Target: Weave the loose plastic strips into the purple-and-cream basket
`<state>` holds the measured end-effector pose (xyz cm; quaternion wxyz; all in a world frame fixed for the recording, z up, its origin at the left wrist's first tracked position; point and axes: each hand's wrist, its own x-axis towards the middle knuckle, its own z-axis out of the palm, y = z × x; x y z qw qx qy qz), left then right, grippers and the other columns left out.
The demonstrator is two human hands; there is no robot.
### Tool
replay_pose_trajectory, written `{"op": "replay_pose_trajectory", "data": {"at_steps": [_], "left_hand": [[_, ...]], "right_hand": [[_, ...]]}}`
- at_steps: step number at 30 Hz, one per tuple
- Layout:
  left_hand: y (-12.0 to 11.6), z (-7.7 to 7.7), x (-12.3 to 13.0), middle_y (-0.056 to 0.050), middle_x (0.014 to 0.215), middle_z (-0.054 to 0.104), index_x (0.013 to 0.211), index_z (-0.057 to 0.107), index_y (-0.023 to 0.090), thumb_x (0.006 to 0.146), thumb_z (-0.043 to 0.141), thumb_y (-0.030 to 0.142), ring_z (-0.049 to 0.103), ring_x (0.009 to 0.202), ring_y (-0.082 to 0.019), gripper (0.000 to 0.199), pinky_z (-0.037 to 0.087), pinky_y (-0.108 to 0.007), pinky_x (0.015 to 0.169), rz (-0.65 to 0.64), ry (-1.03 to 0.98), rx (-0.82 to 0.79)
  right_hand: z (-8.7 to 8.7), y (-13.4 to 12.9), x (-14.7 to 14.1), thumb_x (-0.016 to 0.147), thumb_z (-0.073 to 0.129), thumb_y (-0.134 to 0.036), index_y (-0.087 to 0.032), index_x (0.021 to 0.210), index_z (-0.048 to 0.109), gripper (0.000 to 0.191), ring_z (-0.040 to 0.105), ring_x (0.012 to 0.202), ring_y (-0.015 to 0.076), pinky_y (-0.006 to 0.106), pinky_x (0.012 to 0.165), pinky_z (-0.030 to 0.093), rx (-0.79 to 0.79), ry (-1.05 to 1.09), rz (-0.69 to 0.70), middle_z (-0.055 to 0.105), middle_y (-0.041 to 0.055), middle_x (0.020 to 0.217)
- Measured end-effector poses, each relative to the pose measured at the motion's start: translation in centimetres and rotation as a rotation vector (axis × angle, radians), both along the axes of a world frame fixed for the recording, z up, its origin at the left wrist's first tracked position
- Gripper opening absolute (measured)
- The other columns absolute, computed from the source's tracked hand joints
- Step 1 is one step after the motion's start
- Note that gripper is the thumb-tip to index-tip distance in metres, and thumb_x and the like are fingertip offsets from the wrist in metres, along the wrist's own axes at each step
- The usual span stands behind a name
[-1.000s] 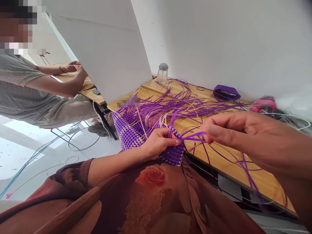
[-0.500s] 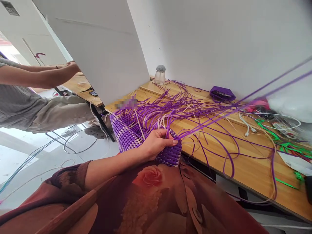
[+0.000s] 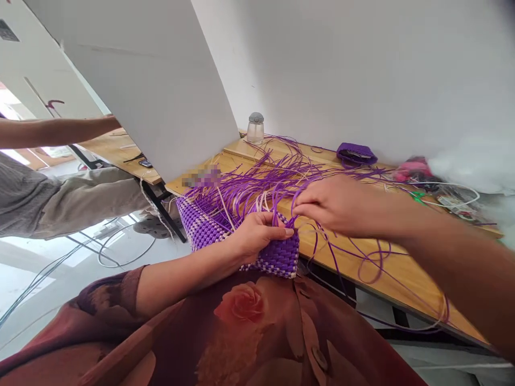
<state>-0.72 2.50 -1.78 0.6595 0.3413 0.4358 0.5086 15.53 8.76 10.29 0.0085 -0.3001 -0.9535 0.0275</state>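
Note:
A purple and white woven basket (image 3: pixel 279 256) rests against my front at the table's near edge. My left hand (image 3: pixel 261 233) pinches its upper rim, thumb outside and fingers toward the inside. Many long purple strands (image 3: pixel 257 179), with a few white ones, fan out from the basket across the table. Just right of the rim, my right hand (image 3: pixel 322 206) is closed, its thumb and forefinger on purple strands close to the weave. Part of the basket is hidden behind my left hand and forearm.
On the wooden table (image 3: pixel 402 268) stand a clear bottle (image 3: pixel 255 128) with a grey lid and a small purple woven pouch (image 3: pixel 356 154). Cables, green strips and white plastic lie at the right. A white partition (image 3: pixel 161 96) rises at the left; another person's arm (image 3: pixel 56 131) shows beyond it.
My right hand has come in from out of view at the right to the basket's rim. The strands that stretched taut to the upper right are no longer so. My left hand keeps its pinch.

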Motion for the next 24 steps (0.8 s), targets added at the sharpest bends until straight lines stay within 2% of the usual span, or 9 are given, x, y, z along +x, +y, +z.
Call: {"op": "replay_pose_trajectory", "data": {"at_steps": [2,5,10,14,17,21,24], "left_hand": [[-0.2,-0.3,0.0,0.002,0.058,0.061,0.062,0.059,0.014,0.05,0.09,0.025,0.052,0.052,-0.008,0.035,0.038,-0.023,0.056,-0.014,0.012,-0.008],[-0.4,-1.0,-0.1,0.002,0.062,0.062,0.066,0.063,0.013,0.053,0.089,0.026,0.052,0.054,-0.007,0.032,0.038,-0.024,0.059,-0.024,0.003,0.005],[-0.4,-1.5,-0.1,0.001,0.069,0.064,0.075,0.07,0.012,0.059,0.087,0.024,0.054,0.061,-0.007,0.027,0.039,-0.024,0.065,-0.066,0.011,0.083],[-0.8,-1.2,-0.1,0.004,0.066,0.062,0.075,0.067,0.014,0.061,0.087,0.021,0.053,0.06,-0.007,0.025,0.038,-0.024,0.066,-0.056,0.019,0.101],[-1.1,-1.0,-0.1,0.001,0.072,0.067,0.083,0.07,0.015,0.062,0.087,0.022,0.058,0.063,-0.009,0.028,0.041,-0.026,0.069,-0.057,0.011,0.054],[-1.3,-1.0,-0.4,0.0,0.077,0.07,0.087,0.073,0.015,0.061,0.088,0.021,0.061,0.067,-0.01,0.031,0.044,-0.026,0.073,-0.073,-0.012,0.036],[-1.2,-1.1,-0.7,-0.002,0.082,0.073,0.091,0.075,0.015,0.064,0.088,0.024,0.063,0.071,-0.011,0.032,0.046,-0.026,0.075,-0.09,-0.064,0.012]], "right_hand": [[-0.7,-0.1,-1.2,0.091,0.055,-0.022,-0.017,0.073,0.07,0.024,0.059,0.074,0.0153,0.028,0.07,0.04,-0.031,-0.014,0.069,0.069,0.0041,0.077],[-1.5,-0.5,-2.3,0.087,0.055,-0.015,-0.017,0.074,0.068,0.018,0.056,0.072,0.0135,0.026,0.068,0.035,-0.102,0.047,0.187,0.068,0.0024,0.076],[-2.9,-0.6,-2.8,0.081,0.058,-0.015,-0.017,0.078,0.065,0.008,0.049,0.061,0.0109,0.025,0.059,0.028,-0.187,0.124,0.068,0.064,-0.0003,0.07],[-5.4,0.4,-3.2,0.08,0.056,-0.011,-0.017,0.076,0.064,0.01,0.052,0.064,0.0098,0.024,0.063,0.032,-0.266,0.344,0.102,0.064,-0.002,0.07],[-6.6,1.0,-3.5,0.082,0.056,-0.013,-0.016,0.078,0.065,0.01,0.053,0.064,0.0093,0.024,0.063,0.033,-0.411,0.421,0.077,0.063,-0.0028,0.069],[-6.5,1.1,-3.5,0.082,0.06,-0.02,-0.017,0.077,0.066,0.008,0.052,0.066,0.0103,0.024,0.062,0.032,-0.422,0.413,0.026,0.064,-0.0017,0.073],[-6.3,1.1,-3.4,0.081,0.058,-0.018,-0.018,0.078,0.066,0.009,0.05,0.065,0.0094,0.024,0.062,0.031,-0.473,0.396,0.044,0.061,-0.004,0.069]]}}
